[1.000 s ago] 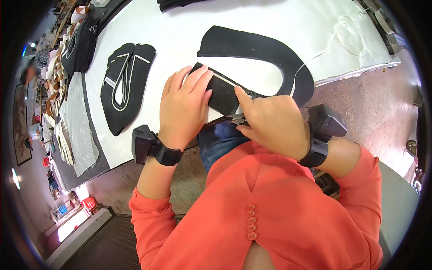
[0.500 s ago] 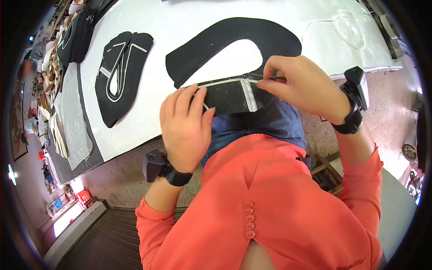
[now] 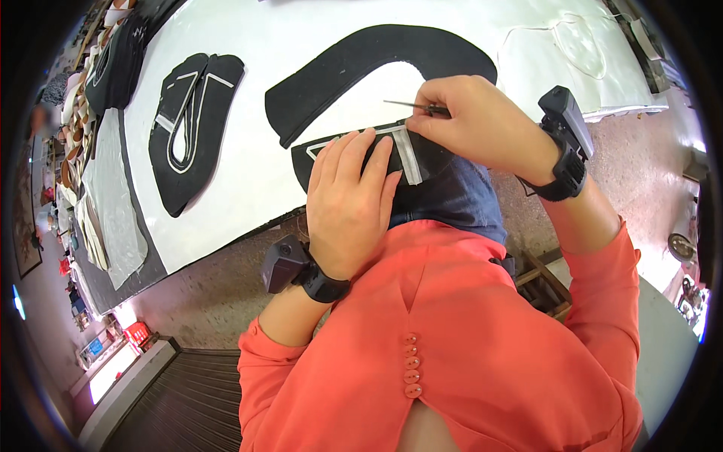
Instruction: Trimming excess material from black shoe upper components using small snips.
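A curved black piece (image 3: 429, 154) with white tape along its edge and a wider white strip across it lies at the table's near edge, partly over my lap. My left hand (image 3: 350, 192) rests flat on it, fingers stretched out and slightly apart, covering its middle. My right hand (image 3: 471, 117) is closed on a thin pointed awl (image 3: 410, 103), whose metal tip points left above the table. The thumb and fingertips of that hand are at the taped upper edge, beside the white strip (image 3: 407, 157). Whether they also pinch the tape is hidden.
A large curved black piece (image 3: 361, 64) lies just beyond on the white table (image 3: 248, 162). To its left are taped black pieces (image 3: 199, 135), a dark stack (image 3: 119, 68) and clear plastic sheeting (image 3: 113, 203). A thin white cord (image 3: 553, 30) is at the far right.
My left hand has slid right along the black piece and lies flatter on it. My right hand has moved slightly up and left, the awl's tip now showing above the edge.
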`<control>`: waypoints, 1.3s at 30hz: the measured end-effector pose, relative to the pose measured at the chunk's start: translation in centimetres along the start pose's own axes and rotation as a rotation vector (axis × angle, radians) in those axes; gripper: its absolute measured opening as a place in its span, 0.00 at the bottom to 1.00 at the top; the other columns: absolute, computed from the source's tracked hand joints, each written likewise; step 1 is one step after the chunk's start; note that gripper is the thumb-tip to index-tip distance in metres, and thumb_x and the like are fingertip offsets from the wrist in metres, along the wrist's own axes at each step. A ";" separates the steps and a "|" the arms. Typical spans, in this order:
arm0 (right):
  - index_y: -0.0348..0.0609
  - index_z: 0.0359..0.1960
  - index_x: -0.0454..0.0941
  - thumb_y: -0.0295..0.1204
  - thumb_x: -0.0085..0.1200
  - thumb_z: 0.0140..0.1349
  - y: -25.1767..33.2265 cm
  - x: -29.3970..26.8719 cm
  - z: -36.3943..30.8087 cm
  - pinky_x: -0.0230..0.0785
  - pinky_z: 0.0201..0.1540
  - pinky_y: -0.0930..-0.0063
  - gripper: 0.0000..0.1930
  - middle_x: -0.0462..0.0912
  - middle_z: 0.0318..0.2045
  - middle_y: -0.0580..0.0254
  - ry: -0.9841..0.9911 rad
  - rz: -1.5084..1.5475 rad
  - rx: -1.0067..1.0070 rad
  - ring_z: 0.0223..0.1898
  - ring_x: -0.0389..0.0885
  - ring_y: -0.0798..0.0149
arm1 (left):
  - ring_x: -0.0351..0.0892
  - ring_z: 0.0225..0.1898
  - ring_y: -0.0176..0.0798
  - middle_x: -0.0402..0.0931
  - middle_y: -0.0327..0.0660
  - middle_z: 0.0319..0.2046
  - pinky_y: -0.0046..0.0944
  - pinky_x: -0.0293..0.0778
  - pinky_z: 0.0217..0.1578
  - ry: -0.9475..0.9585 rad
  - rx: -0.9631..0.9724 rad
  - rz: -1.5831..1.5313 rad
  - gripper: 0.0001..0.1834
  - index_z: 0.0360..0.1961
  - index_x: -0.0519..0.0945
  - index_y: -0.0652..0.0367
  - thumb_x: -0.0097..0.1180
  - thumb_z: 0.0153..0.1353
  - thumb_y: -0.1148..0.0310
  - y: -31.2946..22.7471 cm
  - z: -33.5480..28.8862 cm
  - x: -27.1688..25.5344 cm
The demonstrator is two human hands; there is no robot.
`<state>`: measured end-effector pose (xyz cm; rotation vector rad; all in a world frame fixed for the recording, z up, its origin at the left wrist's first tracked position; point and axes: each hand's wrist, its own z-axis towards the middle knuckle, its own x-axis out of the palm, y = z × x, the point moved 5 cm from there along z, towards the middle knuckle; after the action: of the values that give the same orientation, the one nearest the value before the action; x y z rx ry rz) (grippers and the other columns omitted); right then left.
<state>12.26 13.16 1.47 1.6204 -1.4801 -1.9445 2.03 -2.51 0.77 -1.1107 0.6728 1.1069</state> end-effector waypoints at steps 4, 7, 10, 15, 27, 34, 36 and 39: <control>0.32 0.29 0.82 0.36 0.60 0.56 0.9 -0.5 0.5 0.74 0.34 0.60 0.15 0.81 0.24 0.43 0.015 0.069 0.111 0.28 0.83 0.44 | 0.76 0.56 0.55 0.77 0.48 0.55 0.51 0.72 0.57 -0.011 0.001 0.008 0.20 0.54 0.82 0.63 0.66 0.59 0.73 0.3 -0.3 0.2; 0.32 0.28 0.80 0.36 0.62 0.58 -0.9 0.1 0.3 0.65 0.27 0.69 0.15 0.75 0.17 0.57 -0.010 0.007 0.075 0.21 0.70 0.69 | 0.76 0.56 0.54 0.77 0.48 0.55 0.51 0.72 0.57 -0.013 0.002 0.005 0.20 0.54 0.82 0.63 0.66 0.60 0.73 0.2 -0.2 0.2; 0.31 0.27 0.80 0.36 0.62 0.57 -1.3 0.2 0.3 0.66 0.27 0.68 0.15 0.76 0.17 0.54 -0.031 0.014 0.081 0.20 0.72 0.65 | 0.76 0.57 0.55 0.78 0.48 0.55 0.51 0.72 0.57 -0.017 -0.007 0.005 0.20 0.54 0.82 0.63 0.66 0.60 0.72 0.2 -0.4 0.4; 0.31 0.27 0.81 0.35 0.61 0.54 -0.7 0.2 0.6 0.71 0.31 0.63 0.15 0.78 0.20 0.46 -0.029 -0.065 0.065 0.23 0.78 0.52 | 0.78 0.58 0.55 0.79 0.49 0.56 0.50 0.74 0.57 -0.063 -0.021 -0.088 0.18 0.53 0.82 0.64 0.63 0.60 0.77 -0.1 -0.3 0.7; 0.33 0.28 0.82 0.35 0.60 0.55 -1.5 -1.7 0.6 0.74 0.31 0.68 0.13 0.81 0.19 0.52 0.087 -0.038 0.089 0.23 0.82 0.58 | 0.78 0.55 0.55 0.79 0.48 0.55 0.51 0.76 0.54 -0.012 0.129 -0.082 0.16 0.48 0.80 0.64 0.63 0.57 0.79 -1.4 1.4 1.3; 0.34 0.24 0.81 0.34 0.59 0.51 -1.7 -1.2 0.8 0.73 0.30 0.68 0.12 0.78 0.17 0.51 0.065 -0.074 0.134 0.20 0.80 0.58 | 0.78 0.55 0.54 0.79 0.46 0.54 0.53 0.73 0.55 -0.010 0.160 -0.061 0.16 0.46 0.80 0.63 0.62 0.55 0.80 -1.6 1.8 1.5; 0.35 0.24 0.80 0.34 0.58 0.51 -2.1 -1.5 0.8 0.73 0.30 0.67 0.12 0.77 0.16 0.51 0.077 -0.036 0.171 0.20 0.80 0.58 | 0.78 0.55 0.54 0.80 0.44 0.53 0.52 0.72 0.55 -0.006 0.193 -0.035 0.17 0.45 0.80 0.62 0.62 0.52 0.80 -1.7 2.1 1.7; 0.35 0.27 0.80 0.34 0.61 0.56 -2.7 -1.6 1.0 0.66 0.26 0.72 0.12 0.73 0.16 0.61 0.178 -0.017 0.060 0.20 0.71 0.70 | 0.77 0.55 0.53 0.80 0.43 0.53 0.53 0.72 0.55 0.014 0.215 0.004 0.18 0.44 0.80 0.60 0.62 0.49 0.80 -1.9 2.9 1.4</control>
<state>13.19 16.08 0.23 1.7843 -1.4728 -1.7282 3.99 0.63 1.22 -0.9335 0.7863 1.0055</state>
